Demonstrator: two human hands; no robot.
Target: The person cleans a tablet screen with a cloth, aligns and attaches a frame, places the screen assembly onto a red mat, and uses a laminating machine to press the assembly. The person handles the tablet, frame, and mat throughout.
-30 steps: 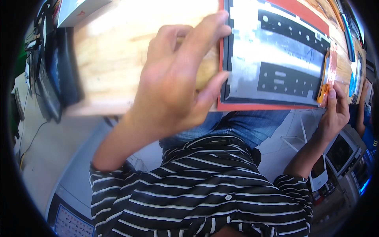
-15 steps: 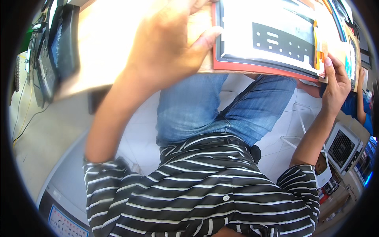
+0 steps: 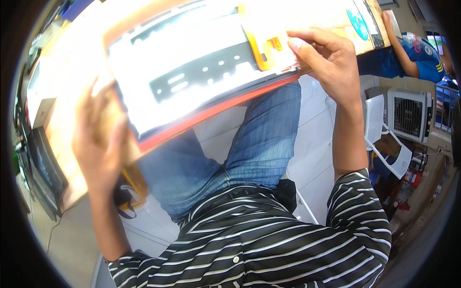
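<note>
A flat, dark-framed panel lies on a red mat at the table's near edge, its surface washed out by glare. A black strip with holes crosses it. Along its right end runs a yellow-orange flexible strip. My right hand pinches the panel's right end beside that strip, thumb against bent forefinger. What exactly lies between the fingertips is partly hidden. My left hand, smeared by motion, is next to the mat's left edge, thumb apart from the fingers and nothing visible in it.
The wooden table reaches out to both sides. Dark monitor-like equipment stands at the left. On the right sits a person in a blue shirt, near a white air cooler and a white chair.
The view has swung, so the panel appears further left and tilted. My left hand has come off the panel's left edge and lower beside it. My right hand stays at its right end.
</note>
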